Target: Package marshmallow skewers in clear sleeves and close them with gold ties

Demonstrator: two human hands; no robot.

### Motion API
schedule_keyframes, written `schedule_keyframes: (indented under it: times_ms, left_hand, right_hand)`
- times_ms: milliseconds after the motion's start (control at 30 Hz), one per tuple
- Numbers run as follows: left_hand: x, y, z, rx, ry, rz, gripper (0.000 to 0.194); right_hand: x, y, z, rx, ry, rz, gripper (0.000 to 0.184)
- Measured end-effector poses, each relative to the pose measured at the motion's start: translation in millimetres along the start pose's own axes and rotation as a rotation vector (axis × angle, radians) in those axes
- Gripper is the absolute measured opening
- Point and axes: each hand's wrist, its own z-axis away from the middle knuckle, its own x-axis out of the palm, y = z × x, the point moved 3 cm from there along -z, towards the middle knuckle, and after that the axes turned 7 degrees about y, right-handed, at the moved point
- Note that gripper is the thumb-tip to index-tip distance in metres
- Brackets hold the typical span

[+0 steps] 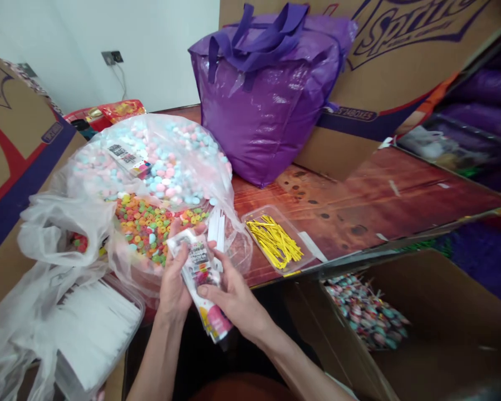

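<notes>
Both hands hold a small stack of printed plastic packets (200,270), white with dark lettering and a pink and yellow end, tilted over the table's front edge. My left hand (176,278) grips the upper left side, thumb on top. From the right, my right hand (230,292) closes on the packets, its thumb lying across their middle. Just behind the hands are orange, green and yellow ring-shaped candies (144,225) in a clear plastic bag. Pale blue, pink and white round candies (171,161) fill the bag farther back, with another printed packet stack (127,159) on top.
Right of the hands, a clear tray (250,214) holds yellow twist ties (275,239). White sticks (96,328) fill a container at lower left. A purple bag (263,100) stands behind, against a large carton (401,61). Wrapped sweets (367,312) lie in an open box (442,312) at lower right.
</notes>
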Motion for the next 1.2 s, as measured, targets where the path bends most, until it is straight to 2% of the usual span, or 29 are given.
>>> schedule_keyframes:
  times_ms: [100,200,333,433,533,600,733,767,833,933,1100,1200]
  left_hand:
    - [4.5,2.2,-3.9,0.014,-0.022,-0.006,0.048]
    - [7.1,-5.2,-4.9,-0.058,0.012,0.001,0.036]
    - [19.5,-18.7,7.9,-0.066,-0.056,-0.092,0.029]
    - [33.2,-24.8,15.8,-0.059,-0.136,-0.132,0.024]
    - [43.5,-26.4,12.3,-0.086,-0.171,-0.076,0.03]
    - [44.7,-25.9,7.2,-0.053,-0.153,-0.075,0.035]
    - [30.7,-26.7,5.4,0.159,-0.052,-0.285,0.029]
    - [25.3,-27.9,7.2,0.22,-0.034,-0.36,0.026]
    - [14.8,-31.3,11.8,0.315,-0.018,-0.5,0.022]
    - [2.5,-36.7,17.3,0.385,0.001,-0.63,0.02]
    - [-6.4,-41.0,19.7,0.533,0.033,-0.704,0.019]
    - [-11.5,-45.4,18.4,0.645,0.035,-0.74,0.018]
  right_hand:
    - [0.9,1.2,5.7,0.084,-0.001,-0.08,0.061]
    - [-2.8,2.0,8.0,0.134,0.036,-0.108,0.049]
    - [-15.1,1.0,7.6,0.101,0.153,-0.109,0.046]
    - [-26.8,-8.1,8.6,0.042,0.166,-0.025,0.04]
    - [-45.0,-30.4,8.2,-0.07,0.138,0.162,0.034]
    - [-64.7,-51.5,3.9,-0.201,0.174,0.336,0.03]
    - [-114.1,-93.7,-15.1,-0.511,0.453,0.821,0.021]
    - [-123.8,-99.9,-21.9,-0.527,0.501,0.967,0.017]
    - [-135.4,-104.6,-36.6,-0.481,0.51,1.286,0.012]
    - [-135.4,-99.2,-51.2,-0.378,0.455,1.615,0.011]
    - [-125.6,-92.9,-39.4,-0.408,0.562,1.69,0.019]
    - [-137.0,-99.1,-22.8,-0.46,0.718,1.679,0.025]
